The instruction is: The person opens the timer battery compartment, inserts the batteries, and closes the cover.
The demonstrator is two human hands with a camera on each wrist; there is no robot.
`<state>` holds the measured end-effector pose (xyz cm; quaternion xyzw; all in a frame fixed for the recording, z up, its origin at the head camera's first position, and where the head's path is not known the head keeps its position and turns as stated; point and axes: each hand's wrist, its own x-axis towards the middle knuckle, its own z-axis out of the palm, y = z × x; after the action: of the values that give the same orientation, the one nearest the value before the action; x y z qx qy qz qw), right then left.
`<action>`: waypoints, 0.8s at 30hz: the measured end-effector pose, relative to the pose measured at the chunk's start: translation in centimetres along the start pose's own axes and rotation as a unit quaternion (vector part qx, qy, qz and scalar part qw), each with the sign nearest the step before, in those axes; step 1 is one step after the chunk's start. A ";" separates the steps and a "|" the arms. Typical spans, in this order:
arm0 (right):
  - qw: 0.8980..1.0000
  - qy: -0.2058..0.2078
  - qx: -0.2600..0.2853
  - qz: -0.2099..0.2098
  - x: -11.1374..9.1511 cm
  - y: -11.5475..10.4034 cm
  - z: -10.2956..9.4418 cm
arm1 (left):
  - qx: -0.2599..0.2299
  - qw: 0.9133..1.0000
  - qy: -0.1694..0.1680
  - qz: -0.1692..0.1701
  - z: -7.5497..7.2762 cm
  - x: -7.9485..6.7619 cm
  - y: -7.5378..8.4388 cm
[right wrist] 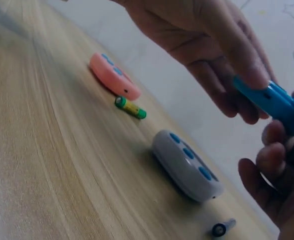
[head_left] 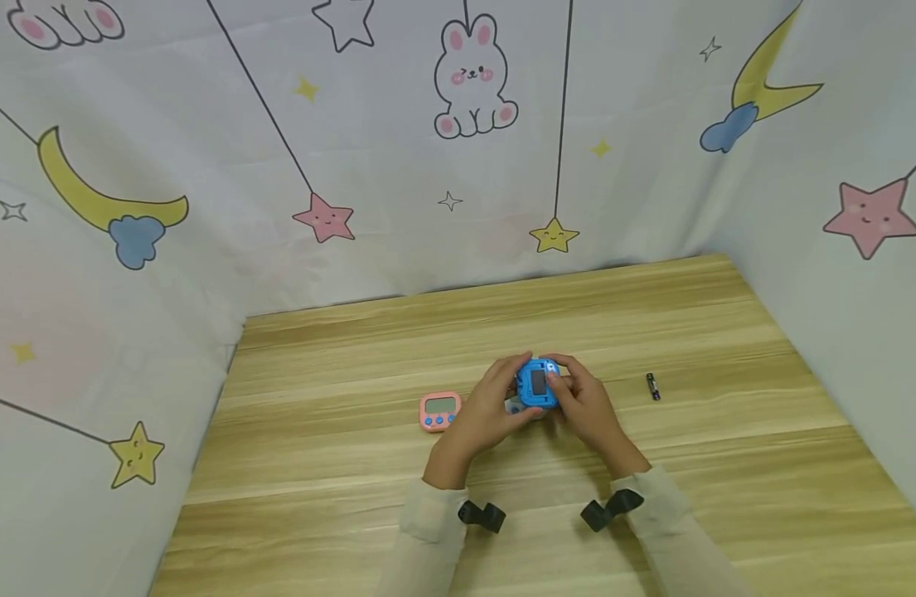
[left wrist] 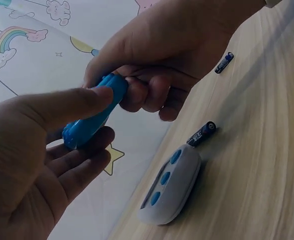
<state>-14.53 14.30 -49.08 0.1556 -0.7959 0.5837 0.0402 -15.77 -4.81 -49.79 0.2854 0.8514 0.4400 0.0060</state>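
Observation:
Both hands hold a blue pocket timer (head_left: 528,396) above the table, with a dark rectangle in the middle of its upward face. On its left side, my left hand (head_left: 487,410) pinches it between thumb and fingers, as the left wrist view also shows. My right hand (head_left: 593,408) grips the other side, its thumb pressed on the upward face and its other fingers curled beneath. A white timer (left wrist: 172,190) with blue buttons lies under the hands, mostly covered in the head view. Left of it is a pink timer (head_left: 440,396) with a grey screen.
A dark battery (head_left: 653,386) lies on the wooden table (head_left: 338,514) to the right. Another dark battery (left wrist: 202,133) is beside the white timer. A green and yellow battery (right wrist: 130,107) sits near the pink timer. Patterned white cloth walls (head_left: 398,166) stand around the table.

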 end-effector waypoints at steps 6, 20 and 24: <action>1.000 0.007 -0.004 -0.015 -0.1 0.2 0.1 | -0.086 0.996 0.005 -0.038 0.1 0.1 -0.1; 1.000 0.023 -0.012 -0.010 0.2 4.9 0.8 | -0.214 0.968 -0.002 -0.128 0.5 0.0 -0.6; 0.999 0.029 -0.029 -0.017 0.2 5.4 0.9 | -0.228 0.964 0.001 -0.140 0.5 0.0 -0.7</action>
<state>-16.20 14.85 -54.23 0.1510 -0.8081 0.5641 0.0777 -15.97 -4.77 -50.61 0.1539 0.7603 0.6174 0.1311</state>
